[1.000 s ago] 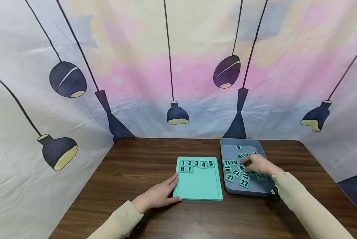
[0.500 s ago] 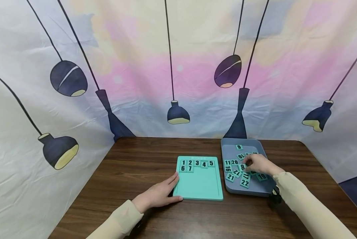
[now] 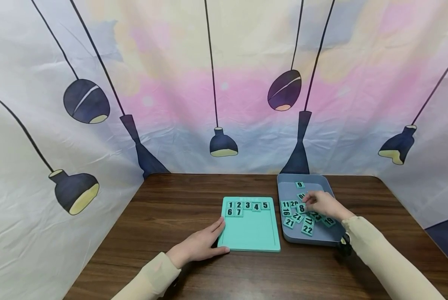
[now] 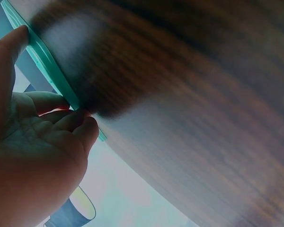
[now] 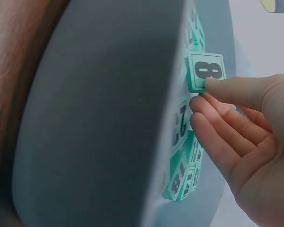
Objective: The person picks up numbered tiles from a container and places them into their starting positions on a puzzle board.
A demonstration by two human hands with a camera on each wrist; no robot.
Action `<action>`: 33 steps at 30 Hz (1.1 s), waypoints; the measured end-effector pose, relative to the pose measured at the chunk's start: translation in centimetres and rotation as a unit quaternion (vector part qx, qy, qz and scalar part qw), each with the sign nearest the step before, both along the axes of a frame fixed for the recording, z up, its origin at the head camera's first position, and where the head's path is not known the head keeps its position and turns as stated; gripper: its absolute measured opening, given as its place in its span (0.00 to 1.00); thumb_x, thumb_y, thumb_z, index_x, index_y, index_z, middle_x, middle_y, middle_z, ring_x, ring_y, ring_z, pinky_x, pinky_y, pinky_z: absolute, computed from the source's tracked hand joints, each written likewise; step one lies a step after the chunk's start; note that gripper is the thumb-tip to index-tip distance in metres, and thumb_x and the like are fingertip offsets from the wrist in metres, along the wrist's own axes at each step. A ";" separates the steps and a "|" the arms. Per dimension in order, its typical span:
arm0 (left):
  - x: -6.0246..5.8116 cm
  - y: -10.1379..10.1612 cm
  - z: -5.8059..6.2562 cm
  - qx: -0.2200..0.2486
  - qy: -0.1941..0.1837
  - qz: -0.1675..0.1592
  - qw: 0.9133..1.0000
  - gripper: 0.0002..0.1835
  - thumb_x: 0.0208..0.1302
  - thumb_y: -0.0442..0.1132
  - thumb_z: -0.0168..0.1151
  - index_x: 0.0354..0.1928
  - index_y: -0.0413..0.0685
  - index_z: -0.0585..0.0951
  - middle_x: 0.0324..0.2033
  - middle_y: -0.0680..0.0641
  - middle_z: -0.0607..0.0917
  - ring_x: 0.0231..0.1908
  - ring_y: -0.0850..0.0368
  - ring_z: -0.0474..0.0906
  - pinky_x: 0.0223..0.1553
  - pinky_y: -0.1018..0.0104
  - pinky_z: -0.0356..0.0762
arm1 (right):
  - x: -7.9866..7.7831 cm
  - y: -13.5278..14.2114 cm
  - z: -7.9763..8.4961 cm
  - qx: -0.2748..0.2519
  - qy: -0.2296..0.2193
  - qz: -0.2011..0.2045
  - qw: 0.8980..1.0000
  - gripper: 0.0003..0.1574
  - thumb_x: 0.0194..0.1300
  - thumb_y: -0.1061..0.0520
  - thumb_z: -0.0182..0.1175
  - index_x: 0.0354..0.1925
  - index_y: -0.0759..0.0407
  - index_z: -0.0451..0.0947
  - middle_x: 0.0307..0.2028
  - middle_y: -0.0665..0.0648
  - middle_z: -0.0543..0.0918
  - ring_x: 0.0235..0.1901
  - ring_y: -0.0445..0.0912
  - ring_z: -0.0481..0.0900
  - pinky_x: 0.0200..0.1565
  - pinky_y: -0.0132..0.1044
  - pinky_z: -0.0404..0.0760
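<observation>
My right hand (image 3: pixel 323 203) pinches a teal number tile marked 8 (image 5: pixel 206 71) between thumb and fingers, raised above the grey-blue tray (image 3: pixel 291 239). Among the loose tiles below it are an 11 tile (image 3: pixel 285 204), a 22 tile (image 3: pixel 307 229) and a 9 tile (image 3: pixel 300 184). My left hand (image 3: pixel 199 245) rests against the near left corner of the teal board (image 3: pixel 248 233), its thumb at the near edge and its fingers along the left side. Tiles 1 to 5 lie along the board's top, with the 6 tile (image 3: pixel 229 212) and 7 tile (image 3: pixel 238 212) under them.
Board and tray stand side by side on a dark wooden table (image 3: pixel 179 196), a narrow gap between them. The tray has a raised wall (image 5: pixel 99 118). Behind the table hangs a cloth (image 3: pixel 186 104) printed with lamps.
My right hand has lifted the 8 tile off the pile and moved slightly left, uncovering more tiles beneath. The left hand and the board have stayed in place.
</observation>
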State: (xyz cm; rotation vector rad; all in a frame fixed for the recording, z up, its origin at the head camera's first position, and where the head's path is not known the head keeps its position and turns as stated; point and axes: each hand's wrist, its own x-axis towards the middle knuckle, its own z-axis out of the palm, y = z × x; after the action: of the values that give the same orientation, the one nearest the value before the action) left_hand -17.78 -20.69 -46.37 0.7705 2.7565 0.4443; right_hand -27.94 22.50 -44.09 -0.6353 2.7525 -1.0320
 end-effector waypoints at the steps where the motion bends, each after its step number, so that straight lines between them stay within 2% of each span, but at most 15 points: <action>1: 0.0 0.0 0.0 0.000 0.000 0.000 1.000 0.48 0.71 0.66 0.54 0.79 0.41 0.53 0.79 0.44 0.50 0.73 0.48 0.61 0.64 0.52 0.69 | 0.0 0.0 0.2 -0.007 -0.003 0.000 1.000 0.09 0.67 0.66 0.61 0.45 0.68 0.81 0.35 0.56 0.84 0.35 0.47 0.81 0.38 0.43 0.80; 7: 0.1 0.1 0.0 -0.002 0.000 0.000 1.000 0.48 0.71 0.66 0.54 0.79 0.41 0.53 0.79 0.43 0.50 0.73 0.48 0.61 0.64 0.52 0.70 | -0.2 0.1 1.0 -0.060 -0.045 -0.010 0.997 0.14 0.71 0.64 0.59 0.51 0.73 0.79 0.39 0.60 0.84 0.38 0.51 0.82 0.42 0.47 0.83; 12: 0.1 0.0 0.1 0.001 -0.002 -0.003 1.000 0.48 0.72 0.66 0.54 0.79 0.41 0.53 0.79 0.43 0.50 0.73 0.48 0.61 0.64 0.52 0.70 | -0.6 -0.5 1.8 -0.100 -0.062 -0.017 0.993 0.19 0.73 0.60 0.60 0.55 0.73 0.77 0.41 0.61 0.84 0.43 0.58 0.83 0.46 0.52 0.83; 21: 0.0 0.0 -0.1 0.000 0.000 -0.002 1.000 0.49 0.71 0.67 0.53 0.79 0.41 0.53 0.79 0.43 0.50 0.73 0.48 0.61 0.65 0.52 0.69 | -0.9 -5.1 3.0 -0.141 -0.101 -0.018 0.985 0.21 0.72 0.58 0.61 0.57 0.70 0.76 0.44 0.62 0.84 0.48 0.62 0.82 0.53 0.53 0.81; 33: 0.0 0.1 -0.1 0.000 0.000 0.000 1.000 0.49 0.71 0.67 0.54 0.79 0.41 0.53 0.79 0.43 0.50 0.73 0.48 0.60 0.65 0.52 0.69 | -0.6 -10.8 2.4 -0.182 -0.133 0.017 0.974 0.19 0.72 0.62 0.60 0.57 0.71 0.76 0.43 0.64 0.83 0.50 0.65 0.81 0.54 0.53 0.80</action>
State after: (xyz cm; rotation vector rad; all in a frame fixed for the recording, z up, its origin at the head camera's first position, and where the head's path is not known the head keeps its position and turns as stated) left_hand -17.82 -20.60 -46.49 0.7698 2.7576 0.4454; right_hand -28.51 11.74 -41.66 -0.5384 2.3357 -1.5095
